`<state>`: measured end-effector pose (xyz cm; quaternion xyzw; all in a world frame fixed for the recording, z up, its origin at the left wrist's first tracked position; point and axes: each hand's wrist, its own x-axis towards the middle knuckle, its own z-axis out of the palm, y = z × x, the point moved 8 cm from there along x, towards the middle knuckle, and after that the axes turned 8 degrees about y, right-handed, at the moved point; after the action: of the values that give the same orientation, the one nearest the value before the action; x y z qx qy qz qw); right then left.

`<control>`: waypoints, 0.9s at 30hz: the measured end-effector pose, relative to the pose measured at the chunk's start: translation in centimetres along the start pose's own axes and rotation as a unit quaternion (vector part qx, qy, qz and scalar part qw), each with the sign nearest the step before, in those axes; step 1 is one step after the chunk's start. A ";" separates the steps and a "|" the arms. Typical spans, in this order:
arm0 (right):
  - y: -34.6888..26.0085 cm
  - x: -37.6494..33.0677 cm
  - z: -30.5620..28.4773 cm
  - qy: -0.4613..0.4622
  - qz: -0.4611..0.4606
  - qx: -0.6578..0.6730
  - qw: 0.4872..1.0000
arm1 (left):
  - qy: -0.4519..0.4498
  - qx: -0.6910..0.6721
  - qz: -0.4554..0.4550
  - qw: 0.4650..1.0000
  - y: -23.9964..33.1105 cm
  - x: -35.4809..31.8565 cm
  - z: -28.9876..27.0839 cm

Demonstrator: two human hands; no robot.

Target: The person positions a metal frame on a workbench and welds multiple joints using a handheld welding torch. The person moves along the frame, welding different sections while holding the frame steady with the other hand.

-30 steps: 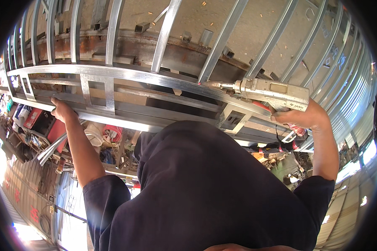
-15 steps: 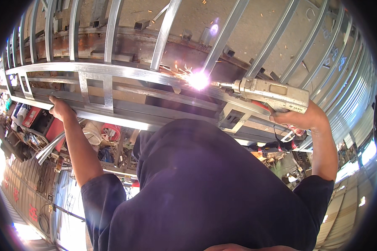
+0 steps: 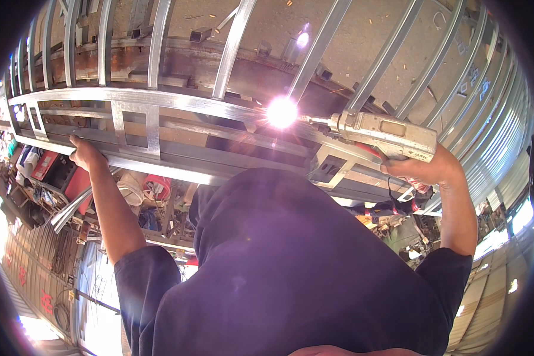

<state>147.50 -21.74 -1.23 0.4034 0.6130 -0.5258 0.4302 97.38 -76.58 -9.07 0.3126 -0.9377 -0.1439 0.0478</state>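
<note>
A long silvery metal frame of square tubes, with many parallel bars, spans the view in front of me. My right hand is wrapped around the grip of a pale, boxy welding gun and points its narrow nozzle left. At the nozzle's tip a white-pink glare burns against the frame's rail where a bar joins it, hiding the joint. Well to the left, my left hand grips the near rail, fingers curled over it.
Several offcuts of square tube lie on the ground beyond the rail, near a rusty beam. Below the near rail stand a white bucket, a red bucket and a red-and-black box. Corrugated sheets rise at the lower left.
The spray of orange sparks flying left from the weld spot has died away, and the glare is now rounder. Both hands and the welding gun have barely moved.
</note>
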 end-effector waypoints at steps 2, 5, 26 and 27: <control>-0.2 0.0 0.0 -0.002 -0.010 0.003 1.000 | 0.002 0.012 0.000 1.000 0.0 0.2 0.0; 0.2 0.1 0.0 -0.007 -0.016 0.001 1.000 | -0.001 0.008 -0.001 1.000 0.1 -0.2 -0.1; 1.3 -0.1 -0.3 0.004 -0.015 0.039 0.999 | -0.003 0.006 -0.005 1.000 0.1 -0.3 -0.1; 1.3 -0.1 -0.3 0.003 -0.015 0.025 1.000 | 0.001 0.012 -0.004 1.000 0.1 -0.1 -0.1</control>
<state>148.72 -21.28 -1.52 0.4064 0.6072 -0.5459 0.4100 97.44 -76.48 -8.92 0.3170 -0.9381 -0.1326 0.0441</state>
